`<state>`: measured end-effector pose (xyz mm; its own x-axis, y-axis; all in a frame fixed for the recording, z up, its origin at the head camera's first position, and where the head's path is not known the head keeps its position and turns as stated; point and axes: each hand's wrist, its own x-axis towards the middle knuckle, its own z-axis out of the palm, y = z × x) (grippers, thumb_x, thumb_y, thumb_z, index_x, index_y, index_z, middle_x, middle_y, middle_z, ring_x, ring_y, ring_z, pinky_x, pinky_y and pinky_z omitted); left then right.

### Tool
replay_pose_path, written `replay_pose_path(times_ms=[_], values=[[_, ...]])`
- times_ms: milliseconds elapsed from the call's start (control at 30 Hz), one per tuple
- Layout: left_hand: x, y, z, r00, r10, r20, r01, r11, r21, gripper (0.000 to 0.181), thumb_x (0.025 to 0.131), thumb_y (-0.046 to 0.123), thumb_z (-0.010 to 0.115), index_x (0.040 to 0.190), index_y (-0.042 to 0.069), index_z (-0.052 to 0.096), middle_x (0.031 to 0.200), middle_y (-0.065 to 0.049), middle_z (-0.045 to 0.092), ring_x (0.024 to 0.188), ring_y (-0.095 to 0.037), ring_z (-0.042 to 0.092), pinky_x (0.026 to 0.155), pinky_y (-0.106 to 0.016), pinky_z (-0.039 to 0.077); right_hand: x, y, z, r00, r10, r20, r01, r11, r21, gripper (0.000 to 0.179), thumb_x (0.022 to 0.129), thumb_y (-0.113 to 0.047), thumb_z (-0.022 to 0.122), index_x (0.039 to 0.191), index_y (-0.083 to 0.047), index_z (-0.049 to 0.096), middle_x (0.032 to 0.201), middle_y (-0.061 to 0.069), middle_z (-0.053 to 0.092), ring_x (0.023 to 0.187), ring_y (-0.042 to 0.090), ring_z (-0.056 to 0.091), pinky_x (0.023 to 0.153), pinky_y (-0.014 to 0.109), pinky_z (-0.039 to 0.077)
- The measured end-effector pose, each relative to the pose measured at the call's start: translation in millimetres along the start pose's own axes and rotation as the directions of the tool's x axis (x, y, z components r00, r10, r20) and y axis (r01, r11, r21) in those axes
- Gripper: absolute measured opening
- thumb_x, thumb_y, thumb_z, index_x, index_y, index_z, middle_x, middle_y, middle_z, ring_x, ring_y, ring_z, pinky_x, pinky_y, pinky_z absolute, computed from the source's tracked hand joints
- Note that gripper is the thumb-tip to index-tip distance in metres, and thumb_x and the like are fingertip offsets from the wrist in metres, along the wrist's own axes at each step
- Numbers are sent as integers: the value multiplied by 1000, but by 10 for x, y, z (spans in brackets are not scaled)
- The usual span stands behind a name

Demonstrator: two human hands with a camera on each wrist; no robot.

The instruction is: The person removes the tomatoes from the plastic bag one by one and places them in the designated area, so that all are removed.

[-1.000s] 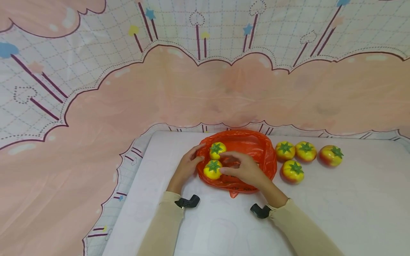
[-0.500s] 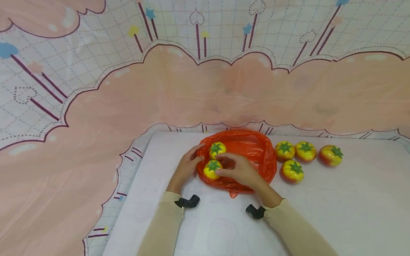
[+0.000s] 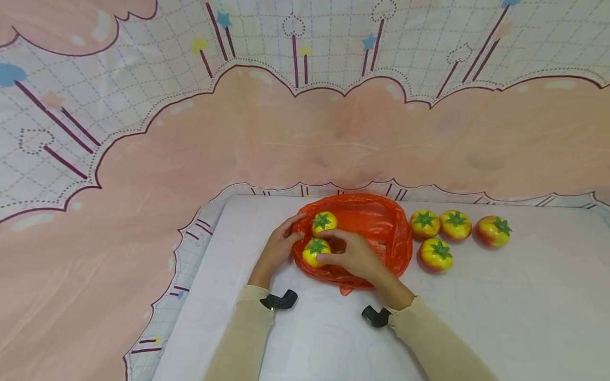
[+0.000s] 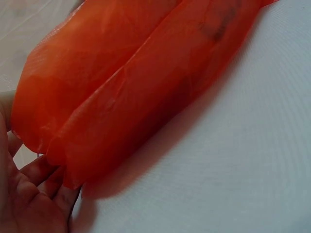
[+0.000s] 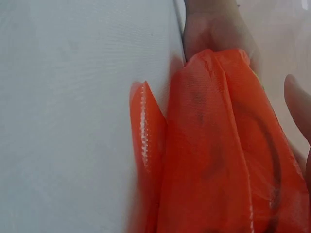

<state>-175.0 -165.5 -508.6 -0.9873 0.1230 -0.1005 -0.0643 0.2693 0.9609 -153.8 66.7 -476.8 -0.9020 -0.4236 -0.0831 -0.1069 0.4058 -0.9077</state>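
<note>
A red plastic bag [image 3: 369, 214] lies spread wide at the mouth on the white table, with two fruits at its left side. Both are yellow with a green star-shaped top, one fruit [image 3: 324, 222] behind the nearer fruit [image 3: 316, 252]. My left hand [image 3: 276, 247] holds the bag's left edge, thumb over the rim; in the left wrist view its fingers are partly hidden by the plastic. My right hand [image 3: 355, 254] reaches over the bag from the right. Its thumb and forefinger curl round the right side of the nearer fruit; its other fingers are mostly hidden.
Several more yellow-red fruits stand right of the bag: one fruit [image 3: 435, 255] nearer me, a fruit [image 3: 455, 225] in the back row, and another fruit [image 3: 493, 231] farthest right. A cloud-patterned cloth [image 3: 305, 143] hangs behind the table [image 3: 305, 344].
My right hand has moved slightly left, its thumb and forefinger coming farther over the nearer fruit. My left hand, the bag and the fruits on the table stay put.
</note>
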Motion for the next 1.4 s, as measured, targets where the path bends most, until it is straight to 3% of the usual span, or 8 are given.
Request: replay_pose_path(times_ms=[600, 1400], values=[[7, -2, 2, 1000, 3, 1, -3, 1000, 0, 46, 101, 22, 57, 143, 41, 56, 158, 6, 46, 150, -24, 39, 123, -51, 34, 14, 2, 47, 1000, -8, -14, 8, 998, -62, 55, 79, -36, 87, 130, -32, 68, 137, -5, 63, 131, 23, 55, 110, 50, 50], [3, 4, 4, 1000, -15, 0, 15, 1000, 1, 46, 101, 23, 57, 142, 43, 56, 158, 8, 45, 151, -22, 38, 123, -50, 34, 25, 27, 43, 999, 20, 51, -15, 995, -94, 62, 78, -40, 87, 136, -35, 63, 134, -4, 63, 120, 20, 60, 102, 44, 56]])
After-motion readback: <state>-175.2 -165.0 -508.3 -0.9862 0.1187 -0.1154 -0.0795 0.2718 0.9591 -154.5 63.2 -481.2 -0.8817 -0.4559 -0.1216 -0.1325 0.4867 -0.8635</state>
